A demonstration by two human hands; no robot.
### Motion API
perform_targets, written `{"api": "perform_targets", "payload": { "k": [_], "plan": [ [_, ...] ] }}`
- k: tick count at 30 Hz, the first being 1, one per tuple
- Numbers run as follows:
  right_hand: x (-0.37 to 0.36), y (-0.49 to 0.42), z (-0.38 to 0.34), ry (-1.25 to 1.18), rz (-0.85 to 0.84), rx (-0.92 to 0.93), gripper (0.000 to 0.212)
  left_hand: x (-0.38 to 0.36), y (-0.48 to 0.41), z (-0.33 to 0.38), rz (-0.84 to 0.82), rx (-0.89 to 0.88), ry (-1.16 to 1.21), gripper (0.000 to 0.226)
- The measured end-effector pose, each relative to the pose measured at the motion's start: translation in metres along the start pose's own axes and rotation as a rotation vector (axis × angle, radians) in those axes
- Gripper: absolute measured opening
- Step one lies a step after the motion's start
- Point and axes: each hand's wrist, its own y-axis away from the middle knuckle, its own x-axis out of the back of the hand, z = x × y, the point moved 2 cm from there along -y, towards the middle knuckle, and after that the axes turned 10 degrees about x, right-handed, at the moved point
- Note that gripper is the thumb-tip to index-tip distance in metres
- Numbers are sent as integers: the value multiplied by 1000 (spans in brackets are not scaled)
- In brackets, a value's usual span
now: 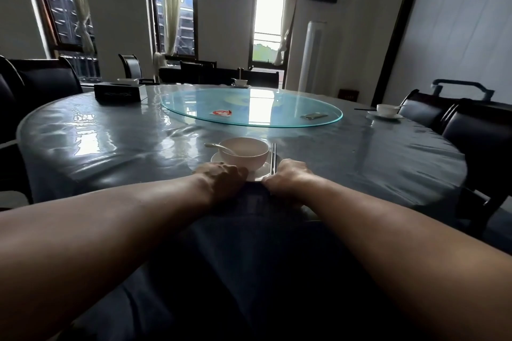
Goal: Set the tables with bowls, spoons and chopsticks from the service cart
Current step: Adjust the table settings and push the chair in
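Bowls (243, 153) (387, 110) (240, 82) (128, 81): 4 on table (110, 141) | nearest: 1 spoon (221, 147), 1 chopstick pair (273, 156) | hands (221, 178) (291, 178): 2

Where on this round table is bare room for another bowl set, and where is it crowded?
Bare: the left stretch between the tissue box, the glass turntable and the near bowl; also the right stretch between the chopsticks and the right-side bowl. Crowded: the near edge, where the left hand and right hand flank the saucer.

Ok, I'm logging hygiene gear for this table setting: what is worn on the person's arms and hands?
Nothing visible: both forearms are bare with no sleeves in frame, and the left hand and right hand show no gloves, watch or bracelet. Rings cannot be made out.
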Motion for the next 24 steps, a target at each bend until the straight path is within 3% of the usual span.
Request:
{"api": "perform_targets", "payload": {
  "k": [2, 11, 15, 24],
  "plan": [
    [-3, -1, 0, -1, 7, 15, 23, -1, 0, 1, -17, 2, 4, 30],
    [-11, -5, -4, -34, 32, 29, 30, -2, 1, -2, -31, -13, -28, 31],
    [-13, -4, -4, -42, 55, 40, 21, -8, -2, -6, -19, -1, 23, 27],
    [-24, -8, -1, -32, 138, 28, 47, -28, -7, -18, 40, -35, 199, 30]
  ]
}}
